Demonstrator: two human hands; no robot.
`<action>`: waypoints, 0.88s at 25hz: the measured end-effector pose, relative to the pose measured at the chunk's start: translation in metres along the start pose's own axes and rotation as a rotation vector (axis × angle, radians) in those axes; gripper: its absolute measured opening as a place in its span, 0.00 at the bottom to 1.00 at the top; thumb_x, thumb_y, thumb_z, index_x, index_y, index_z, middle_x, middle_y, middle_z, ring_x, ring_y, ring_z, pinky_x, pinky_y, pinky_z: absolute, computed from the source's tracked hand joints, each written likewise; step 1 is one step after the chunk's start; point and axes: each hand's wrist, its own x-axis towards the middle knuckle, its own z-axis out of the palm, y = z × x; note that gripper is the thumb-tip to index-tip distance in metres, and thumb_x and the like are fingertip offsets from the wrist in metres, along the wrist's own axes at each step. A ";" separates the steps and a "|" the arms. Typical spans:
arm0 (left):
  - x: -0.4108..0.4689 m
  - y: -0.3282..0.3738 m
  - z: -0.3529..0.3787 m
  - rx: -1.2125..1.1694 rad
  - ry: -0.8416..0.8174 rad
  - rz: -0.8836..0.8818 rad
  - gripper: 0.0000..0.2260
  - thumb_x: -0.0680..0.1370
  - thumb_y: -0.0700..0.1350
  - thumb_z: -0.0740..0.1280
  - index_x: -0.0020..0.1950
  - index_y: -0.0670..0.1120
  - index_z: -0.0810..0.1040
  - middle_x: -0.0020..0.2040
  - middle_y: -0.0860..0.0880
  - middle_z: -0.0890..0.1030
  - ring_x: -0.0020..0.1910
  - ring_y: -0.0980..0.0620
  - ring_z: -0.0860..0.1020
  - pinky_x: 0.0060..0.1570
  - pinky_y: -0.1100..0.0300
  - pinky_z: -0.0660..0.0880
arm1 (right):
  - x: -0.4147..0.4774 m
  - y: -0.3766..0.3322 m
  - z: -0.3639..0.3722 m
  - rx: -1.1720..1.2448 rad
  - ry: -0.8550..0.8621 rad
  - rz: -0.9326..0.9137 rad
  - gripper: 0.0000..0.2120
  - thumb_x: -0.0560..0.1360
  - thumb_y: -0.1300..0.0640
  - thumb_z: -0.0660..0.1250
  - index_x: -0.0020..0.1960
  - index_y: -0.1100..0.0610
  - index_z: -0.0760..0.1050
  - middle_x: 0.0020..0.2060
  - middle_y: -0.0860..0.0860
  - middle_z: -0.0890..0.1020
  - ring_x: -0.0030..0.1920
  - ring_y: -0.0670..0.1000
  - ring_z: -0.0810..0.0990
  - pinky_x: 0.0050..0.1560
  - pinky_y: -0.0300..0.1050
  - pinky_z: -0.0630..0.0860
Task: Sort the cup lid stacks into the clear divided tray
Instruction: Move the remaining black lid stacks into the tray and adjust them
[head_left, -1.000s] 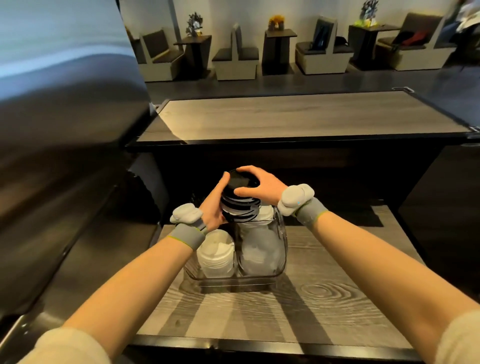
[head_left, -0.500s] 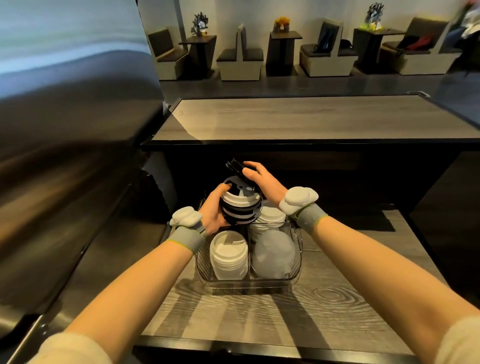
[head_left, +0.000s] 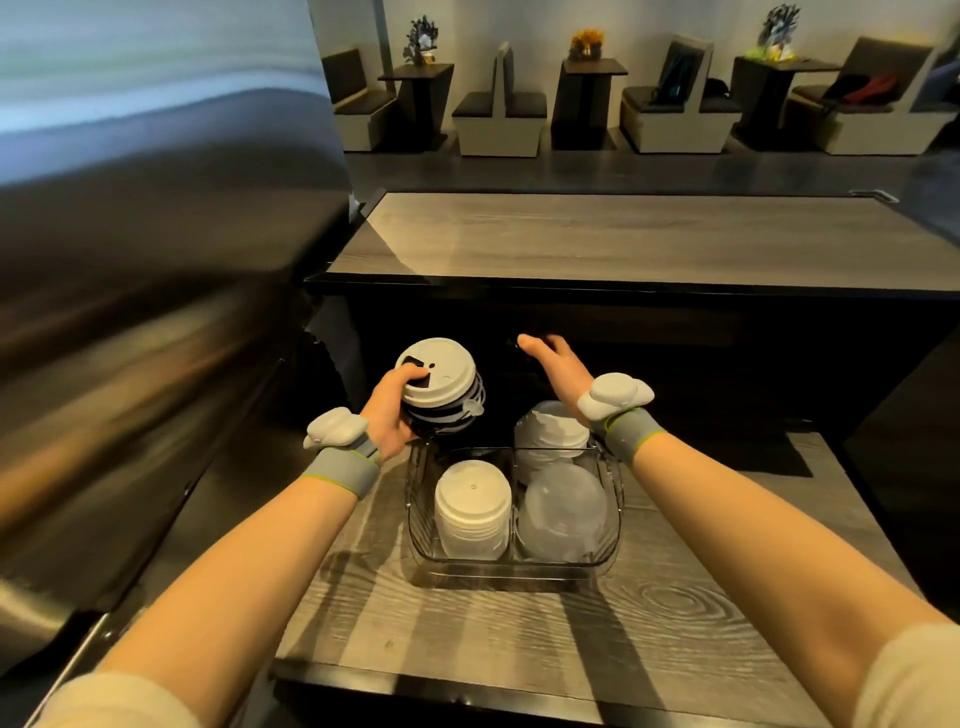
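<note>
The clear divided tray (head_left: 614, 512) stands on a wood-grain counter. Its near left compartment holds a white lid stack (head_left: 472, 514). Clear domed lids (head_left: 566, 514) fill the near right one, and more white lids (head_left: 548, 428) the far right one. My left hand (head_left: 389, 410) grips a mixed stack of black and white lids (head_left: 441, 387), white lid on top, tilted above the tray's far left corner. My right hand (head_left: 553, 361) reaches past the tray's far right side with a black lid (head_left: 511, 343) at its fingertips, barely visible against the dark panel.
A large stainless steel appliance (head_left: 156, 312) fills the left side. Behind the tray a dark panel rises to a higher wood-grain counter (head_left: 623, 234). The lower counter (head_left: 675, 623) extends to the right and toward me. Café seats and tables stand far behind.
My right hand lifted the black top lid off the mixed stack and moved away to the right. A white lid now tops the stack, which my left hand alone holds, shifted left.
</note>
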 end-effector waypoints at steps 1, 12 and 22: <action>0.002 0.002 -0.009 -0.015 0.032 0.009 0.19 0.77 0.47 0.61 0.66 0.43 0.73 0.49 0.46 0.80 0.45 0.48 0.79 0.41 0.56 0.74 | 0.004 0.008 0.002 -0.101 -0.016 0.035 0.36 0.73 0.39 0.63 0.75 0.55 0.58 0.72 0.57 0.67 0.71 0.59 0.67 0.71 0.52 0.65; 0.001 0.010 -0.043 -0.045 0.140 0.036 0.20 0.78 0.46 0.61 0.69 0.42 0.70 0.50 0.45 0.79 0.43 0.49 0.78 0.35 0.60 0.75 | 0.024 0.029 0.069 -0.956 -0.221 -0.142 0.37 0.76 0.42 0.61 0.76 0.59 0.52 0.74 0.57 0.63 0.73 0.59 0.62 0.73 0.54 0.56; -0.010 0.004 -0.019 0.142 0.158 0.099 0.09 0.77 0.46 0.62 0.56 0.48 0.69 0.50 0.45 0.77 0.43 0.49 0.76 0.34 0.58 0.70 | -0.015 -0.032 0.075 -0.518 -0.293 -0.489 0.31 0.75 0.49 0.66 0.74 0.54 0.60 0.71 0.55 0.65 0.72 0.56 0.61 0.73 0.53 0.59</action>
